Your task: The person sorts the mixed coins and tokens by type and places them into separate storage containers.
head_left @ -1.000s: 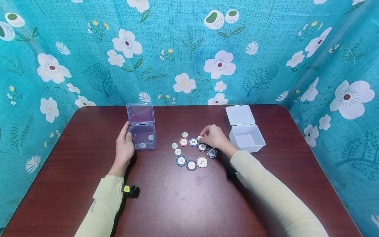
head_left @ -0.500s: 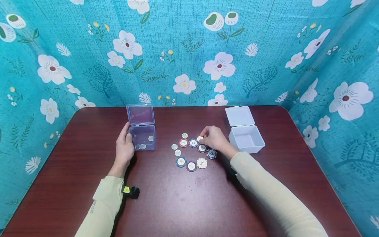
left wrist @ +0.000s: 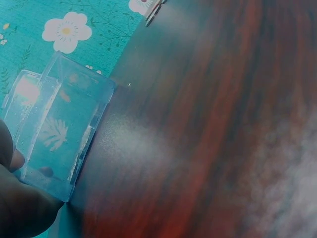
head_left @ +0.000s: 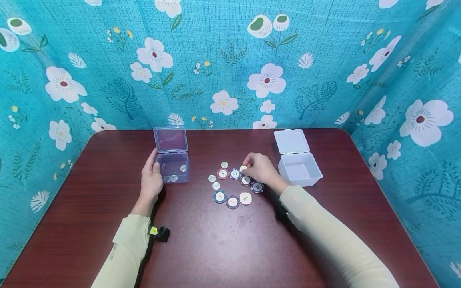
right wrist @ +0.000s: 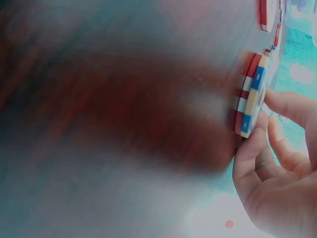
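My left hand [head_left: 151, 180] grips the left wall of an open clear plastic box [head_left: 182, 178], thumb over the near edge. Several silver coins [head_left: 174, 178] lie inside it. In the left wrist view, thumb and fingers hold one end of this box [left wrist: 64, 119]. At the table's middle, my right hand [head_left: 261, 167] pinches a small coin [head_left: 243, 168] beside a blue 10 poker chip [head_left: 235, 173]. Its fingers partly cover that coin. Seen from the right wrist, the fingers [right wrist: 247, 153] are behind thick poker chips [right wrist: 251, 96], with the coin hidden.
Nearby lie a red 5 chip [head_left: 223, 173], a white 100 chip [head_left: 246, 199], several darker chips [head_left: 220, 196] and loose coins [head_left: 212, 178]. An open white plastic box [head_left: 301, 170] stands to the right. A floral curtain [head_left: 230, 80] hangs behind the table [head_left: 216, 248].
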`<state>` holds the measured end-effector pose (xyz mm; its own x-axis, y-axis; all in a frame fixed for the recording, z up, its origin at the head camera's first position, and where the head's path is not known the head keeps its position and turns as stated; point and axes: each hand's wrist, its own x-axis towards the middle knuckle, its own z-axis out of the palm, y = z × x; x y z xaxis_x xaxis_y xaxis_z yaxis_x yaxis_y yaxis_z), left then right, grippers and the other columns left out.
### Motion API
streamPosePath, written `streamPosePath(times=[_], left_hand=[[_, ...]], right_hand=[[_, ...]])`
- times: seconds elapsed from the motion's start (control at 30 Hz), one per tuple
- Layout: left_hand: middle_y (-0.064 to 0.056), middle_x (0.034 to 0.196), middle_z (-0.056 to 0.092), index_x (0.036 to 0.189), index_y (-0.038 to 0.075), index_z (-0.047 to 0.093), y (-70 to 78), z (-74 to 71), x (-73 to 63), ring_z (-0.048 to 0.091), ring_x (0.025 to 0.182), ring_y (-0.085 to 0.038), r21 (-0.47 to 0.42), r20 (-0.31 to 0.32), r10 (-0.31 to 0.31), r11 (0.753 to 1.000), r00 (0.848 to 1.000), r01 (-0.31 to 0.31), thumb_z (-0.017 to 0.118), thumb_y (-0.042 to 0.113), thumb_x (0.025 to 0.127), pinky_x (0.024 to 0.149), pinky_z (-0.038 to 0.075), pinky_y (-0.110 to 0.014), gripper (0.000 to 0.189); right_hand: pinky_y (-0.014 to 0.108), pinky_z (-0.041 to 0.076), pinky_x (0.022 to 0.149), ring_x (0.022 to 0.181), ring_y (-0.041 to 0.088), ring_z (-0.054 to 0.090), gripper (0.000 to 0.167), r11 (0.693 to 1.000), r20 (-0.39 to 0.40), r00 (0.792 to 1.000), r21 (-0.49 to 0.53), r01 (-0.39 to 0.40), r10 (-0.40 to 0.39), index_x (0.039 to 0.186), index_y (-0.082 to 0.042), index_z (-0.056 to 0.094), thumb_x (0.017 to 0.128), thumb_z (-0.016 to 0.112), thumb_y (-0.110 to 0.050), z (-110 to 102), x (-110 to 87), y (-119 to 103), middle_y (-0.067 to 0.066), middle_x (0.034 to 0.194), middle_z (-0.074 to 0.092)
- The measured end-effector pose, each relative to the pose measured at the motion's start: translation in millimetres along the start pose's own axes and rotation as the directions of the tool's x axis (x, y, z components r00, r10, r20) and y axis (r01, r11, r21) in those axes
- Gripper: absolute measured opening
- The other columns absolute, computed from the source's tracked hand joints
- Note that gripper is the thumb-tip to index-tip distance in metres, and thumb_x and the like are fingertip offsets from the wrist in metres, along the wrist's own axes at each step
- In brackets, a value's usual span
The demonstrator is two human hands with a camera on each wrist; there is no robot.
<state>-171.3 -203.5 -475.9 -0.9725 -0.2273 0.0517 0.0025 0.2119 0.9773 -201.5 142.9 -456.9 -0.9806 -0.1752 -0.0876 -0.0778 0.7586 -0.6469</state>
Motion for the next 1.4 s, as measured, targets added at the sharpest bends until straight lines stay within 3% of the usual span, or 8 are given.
streamPosePath(times=[0.33, 0.7, 1.1, 1.4], left_hand=[[-0.012, 0.162, 0.029, 0.161, 0.01, 0.023, -1.6, -0.9, 0.1, 0.028, 0.147, -0.024, 0.004, 0.007, 0.014, 1.0, 1.0, -0.014, 0.028, 0.004, 0.109, 0.12, 0.022, -0.041, 0.052], [-0.01, 0.162, 0.03, 0.16, 0.01, 0.025, -3.3, -0.8, 3.5, 0.029, 0.147, -0.024, 0.038, -0.001, 0.023, 0.999, 1.0, -0.023, 0.03, 0.005, 0.109, 0.119, 0.023, -0.042, 0.052], [-0.01, 0.161, 0.031, 0.159, 0.006, 0.028, -4.2, 0.4, 4.8, 0.027, 0.147, -0.021, 0.029, -0.02, 0.022, 0.999, 1.0, -0.021, 0.03, 0.002, 0.108, 0.12, 0.023, -0.038, 0.051], [-0.01, 0.161, 0.031, 0.16, 0.01, 0.028, -3.5, -0.7, 3.3, 0.028, 0.147, -0.021, 0.037, -0.018, 0.013, 0.999, 1.0, -0.012, 0.03, 0.003, 0.108, 0.12, 0.023, -0.038, 0.052]], right_hand=[[0.032, 0.047, 0.063, 0.07, 0.019, 0.059, 0.015, 0.999, 0.013, 1.0, 0.044, 0.002, -0.002, 0.09, -0.008, 0.067, 0.084, 0.081, -0.012, -2, 0.5, 3, 0.003, 0.076, 0.064], [0.028, 0.051, 0.053, 0.058, 0.016, 0.059, 0.011, 0.983, 0.062, 0.998, 0.181, -0.025, 0.014, 0.092, -0.002, 0.068, 0.086, 0.076, -0.005, -4, 2.1, 10, 0.006, 0.075, 0.065], [0.026, 0.049, 0.053, 0.057, 0.017, 0.058, 0.007, 0.966, 0.066, 0.998, 0.255, -0.033, 0.017, 0.094, 0.003, 0.07, 0.088, 0.072, 0.0, -3, 0.6, 12, 0.009, 0.076, 0.067], [0.027, 0.051, 0.053, 0.059, 0.019, 0.06, 0.005, 0.956, 0.075, 0.996, 0.289, -0.059, 0.039, 0.095, 0.003, 0.07, 0.09, 0.069, 0.001, -3, -0.9, 8, 0.011, 0.077, 0.068]])
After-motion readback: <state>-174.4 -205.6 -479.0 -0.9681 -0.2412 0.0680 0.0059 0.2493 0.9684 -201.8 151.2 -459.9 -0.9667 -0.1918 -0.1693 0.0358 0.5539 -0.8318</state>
